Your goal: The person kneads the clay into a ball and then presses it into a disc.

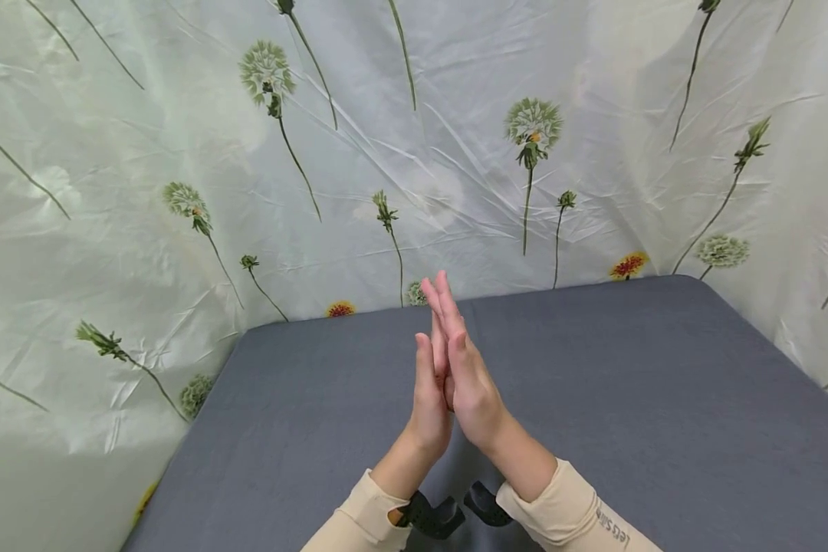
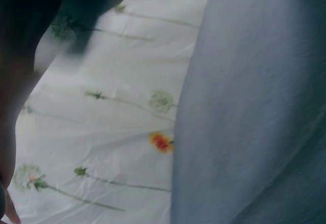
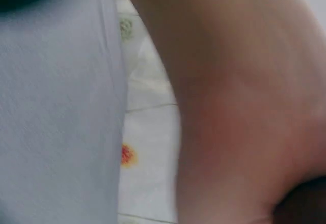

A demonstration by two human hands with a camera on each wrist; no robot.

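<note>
In the head view both hands stand palm to palm above the grey padded surface (image 1: 331,391), fingertips pointing up and away. My left hand (image 1: 431,406) has its thumb upright and its fingers partly hidden behind the other hand. Straight fingers also show on my right hand (image 1: 476,387), which leans in against the left. No object is visible between the palms. Blurred skin (image 3: 229,107) fills much of the right wrist view, while the left wrist view has a dark strip of skin (image 2: 12,91) along its left edge.
A pale curtain (image 1: 448,176) printed with dandelions and flowers hangs behind and at both sides of the grey surface. Black wrist straps (image 1: 438,517) sit below the hands, by the cuffs of cream sleeves (image 1: 555,502).
</note>
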